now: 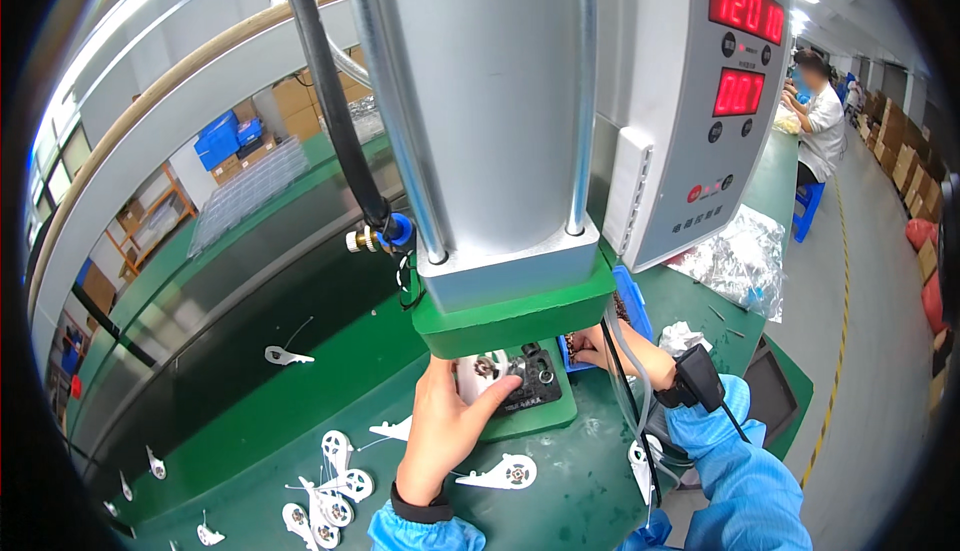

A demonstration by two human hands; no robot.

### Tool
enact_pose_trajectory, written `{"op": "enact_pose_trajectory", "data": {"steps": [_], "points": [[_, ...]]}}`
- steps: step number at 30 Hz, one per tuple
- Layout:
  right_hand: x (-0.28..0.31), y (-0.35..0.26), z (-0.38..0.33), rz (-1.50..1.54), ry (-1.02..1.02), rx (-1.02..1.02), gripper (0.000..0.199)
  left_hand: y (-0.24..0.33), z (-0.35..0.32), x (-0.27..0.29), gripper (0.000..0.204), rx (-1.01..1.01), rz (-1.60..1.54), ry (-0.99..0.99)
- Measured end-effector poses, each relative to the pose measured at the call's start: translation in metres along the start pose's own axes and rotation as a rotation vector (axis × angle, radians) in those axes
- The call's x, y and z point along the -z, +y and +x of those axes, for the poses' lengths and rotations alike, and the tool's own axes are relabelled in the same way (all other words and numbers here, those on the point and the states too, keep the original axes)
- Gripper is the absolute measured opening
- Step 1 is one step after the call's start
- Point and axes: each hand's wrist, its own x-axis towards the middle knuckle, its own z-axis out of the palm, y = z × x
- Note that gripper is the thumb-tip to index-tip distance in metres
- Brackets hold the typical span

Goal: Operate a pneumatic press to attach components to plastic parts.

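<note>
Under the green press head [515,323], my left hand [447,429] holds a white plastic part [478,375] with a round hub against a black fixture [538,379]. Its thumb reaches across the part toward the fixture, while the other fingers curl along its left side, partly hidden. My right hand [597,347] dips into a blue bin [632,303] of small coppery pieces beside the fixture. Its fingers are bent together among the pieces; I cannot make out what lies between them. Nearest my left wrist is another white teardrop-shaped part [508,472] on the green table.
Several similar white parts [335,481] lie heaped at the left. A grey control box [680,121] with red digits stands right of the press cylinder [475,101]. Cables [630,391] hang by my right wrist. Beyond are a clear plastic bag [740,263] and a seated person [822,121].
</note>
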Motion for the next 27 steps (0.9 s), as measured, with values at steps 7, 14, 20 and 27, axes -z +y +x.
{"op": "enact_pose_trajectory", "data": {"steps": [7, 14, 20, 27], "points": [[0.007, -0.011, -0.006, -0.001, 0.068, 0.063, 0.019, -0.011, 0.007, -0.024, 0.047, -0.190, 0.317, 0.079], [0.004, -0.001, -0.006, 0.035, 0.140, 0.075, 0.014, -0.002, 0.026, -0.013, 0.050, -0.101, 0.382, -0.088], [0.010, -0.010, -0.010, 0.007, 0.136, 0.108, 0.012, 0.015, 0.018, -0.022, 0.052, -0.014, 0.606, -0.031], [0.011, -0.012, -0.011, 0.107, 0.123, 0.158, 0.013, 0.007, 0.013, -0.019, 0.049, 0.005, 0.526, -0.094]]}}
